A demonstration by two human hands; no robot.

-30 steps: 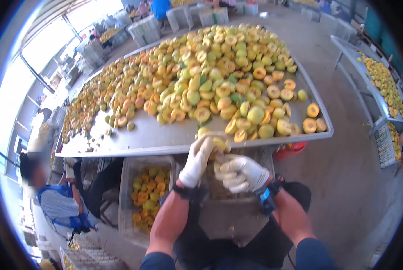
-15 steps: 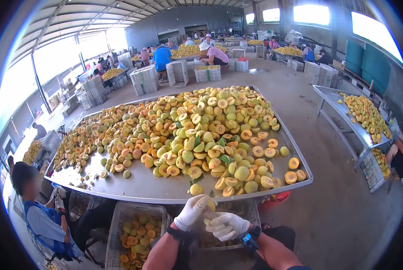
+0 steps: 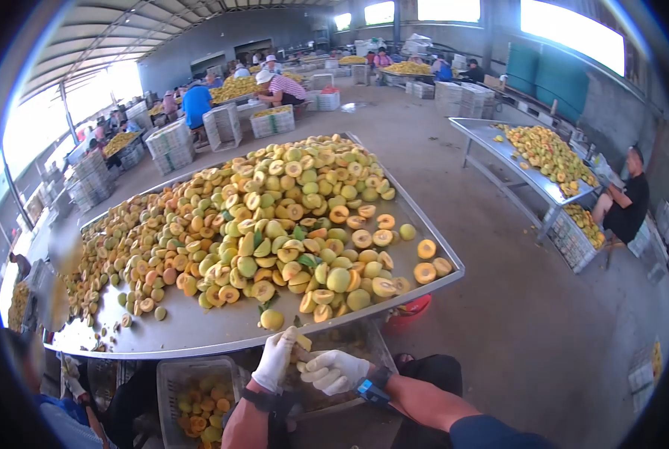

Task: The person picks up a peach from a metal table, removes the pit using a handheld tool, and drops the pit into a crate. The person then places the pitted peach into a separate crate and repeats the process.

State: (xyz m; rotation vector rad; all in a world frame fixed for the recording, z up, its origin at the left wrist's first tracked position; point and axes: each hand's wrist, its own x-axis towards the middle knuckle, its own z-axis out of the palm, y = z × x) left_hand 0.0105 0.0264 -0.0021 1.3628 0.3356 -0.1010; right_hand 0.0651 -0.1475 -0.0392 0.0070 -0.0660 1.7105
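My left hand [image 3: 274, 363], in a white glove, is closed around a yellow piece of apricot [image 3: 303, 342] at the table's front edge. Close beside it, my gloved right hand [image 3: 334, 372] has its fingers curled in towards the fruit; what they grip, if anything, is hidden. Just beyond the hands, a single whole-looking apricot [image 3: 272, 319] lies near the rim of the metal table [image 3: 192, 333]. Behind it rises a large heap of halved, yellow-green apricots [image 3: 274, 217], many with orange cut faces up. A plastic crate [image 3: 383, 359] stands below my hands.
A crate [image 3: 166, 389] of apricots stands lower left, near a seated person [image 3: 57, 415]. A red basin [image 3: 413, 308] sits under the table's right corner. At right, another person [image 3: 630, 202] sits by a second fruit-laden table [image 3: 491, 138]. Farther back are stacked crates and several workers.
My view has turned to the right, so the table and heap have shifted left in view. The person at the right table now shows more fully. Both hands stay close together at the fruit.
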